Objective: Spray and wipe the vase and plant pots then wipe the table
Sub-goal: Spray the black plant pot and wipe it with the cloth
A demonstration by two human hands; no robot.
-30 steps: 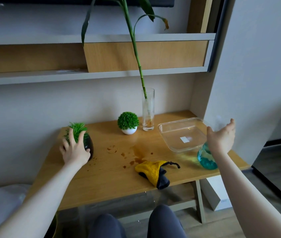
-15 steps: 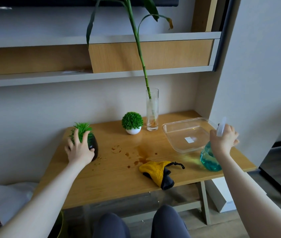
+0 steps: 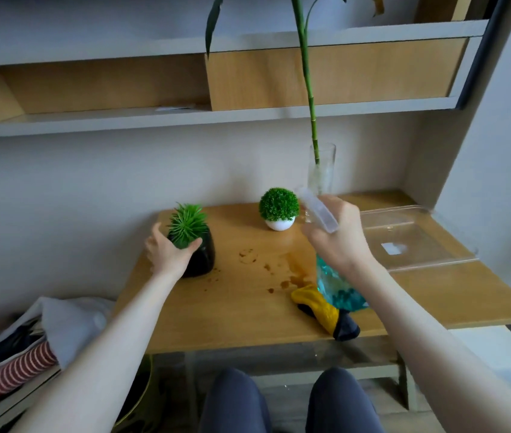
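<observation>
The left hand cups the near side of the black pot of spiky grass, thumb and fingers curled round it as it stands on the table. The right hand grips the neck of the spray bottle, lifted above the table with its clear nozzle pointing toward the left hand; blue liquid fills its base. Just under the right wrist lies the yellow cloth, beside brown spill marks. Beyond the right hand stand the white pot with a round bush and the glass vase holding a bamboo stalk. To the right of that hand rests a clear tray.
</observation>
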